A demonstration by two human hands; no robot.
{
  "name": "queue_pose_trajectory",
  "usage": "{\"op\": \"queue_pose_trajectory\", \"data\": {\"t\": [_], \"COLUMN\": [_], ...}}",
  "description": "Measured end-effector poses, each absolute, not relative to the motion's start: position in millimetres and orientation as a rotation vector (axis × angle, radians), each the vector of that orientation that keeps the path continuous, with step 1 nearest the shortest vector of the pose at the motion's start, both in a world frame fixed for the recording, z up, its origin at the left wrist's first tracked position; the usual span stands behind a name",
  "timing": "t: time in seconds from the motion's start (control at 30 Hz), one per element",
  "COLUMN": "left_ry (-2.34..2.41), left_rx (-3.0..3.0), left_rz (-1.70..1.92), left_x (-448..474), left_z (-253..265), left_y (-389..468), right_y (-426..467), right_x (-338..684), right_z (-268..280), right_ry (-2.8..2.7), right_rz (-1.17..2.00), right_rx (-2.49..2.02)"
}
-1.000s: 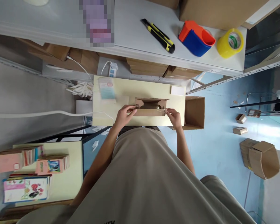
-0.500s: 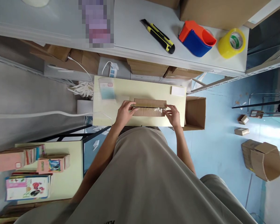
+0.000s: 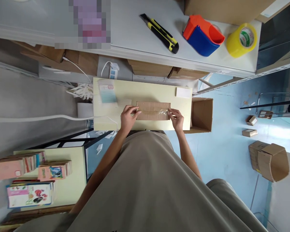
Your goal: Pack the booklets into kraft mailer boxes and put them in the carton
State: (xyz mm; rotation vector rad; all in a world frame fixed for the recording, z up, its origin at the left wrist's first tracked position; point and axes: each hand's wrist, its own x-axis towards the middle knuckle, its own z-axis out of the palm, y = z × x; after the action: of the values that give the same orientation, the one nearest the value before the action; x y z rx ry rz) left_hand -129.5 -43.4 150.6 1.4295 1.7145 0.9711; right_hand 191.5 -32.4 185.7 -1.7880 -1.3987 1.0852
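Note:
A small brown cardboard box rests on the pale yellow table in front of me, its two top flaps meeting along a lengthwise seam. Shiny clear tape lies wrinkled over the right half of that seam. My left hand grips the box's left end, thumb and fingers curled at the corner. At the opposite end my right hand pinches the edge near the tape. The fingertips partly cover both ends of the box.
On the grey shelf above lie a utility knife, an orange and blue tape dispenser and a yellow tape roll. A white card sits on the table. An open carton stands right; book stacks lie lower left.
The dark gap between the box's flaps has closed to a thin line. Both hands stay at the box's ends. The whole view has shifted slightly.

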Motion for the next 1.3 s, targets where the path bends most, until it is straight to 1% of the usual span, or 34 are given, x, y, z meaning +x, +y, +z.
{"op": "queue_pose_trajectory", "data": {"t": [0.47, 0.73, 0.9, 1.0, 1.07, 1.17, 1.3], "left_ry": [1.732, 1.73, 1.71, 1.73, 1.734, 1.659, 1.469], "left_rx": [1.353, 1.214, 1.213, 1.319, 1.444, 1.613, 1.716], "left_rz": [1.085, 1.079, 1.064, 1.03, 1.061, 1.184, 1.345], "left_x": [-125, -123, -129, -136, -136, -123, -78], "left_z": [145, 146, 144, 155, 171, 211, 283], "left_y": [-40, -37, -37, -30, -16, 19, 80], "right_y": [-22, -22, -24, -22, -11, 24, 106], "right_x": [196, 196, 195, 200, 207, 224, 246], "right_z": [173, 159, 166, 180, 197, 241, 315], "right_ry": [-1.246, -1.156, -1.171, -1.328, -1.456, -1.642, -1.829], "right_rz": [1.156, 1.221, 1.209, 1.171, 1.097, 0.843, 0.429], "right_rx": [-1.769, -1.766, -1.71, -1.682, -1.662, -1.584, -1.452]}}
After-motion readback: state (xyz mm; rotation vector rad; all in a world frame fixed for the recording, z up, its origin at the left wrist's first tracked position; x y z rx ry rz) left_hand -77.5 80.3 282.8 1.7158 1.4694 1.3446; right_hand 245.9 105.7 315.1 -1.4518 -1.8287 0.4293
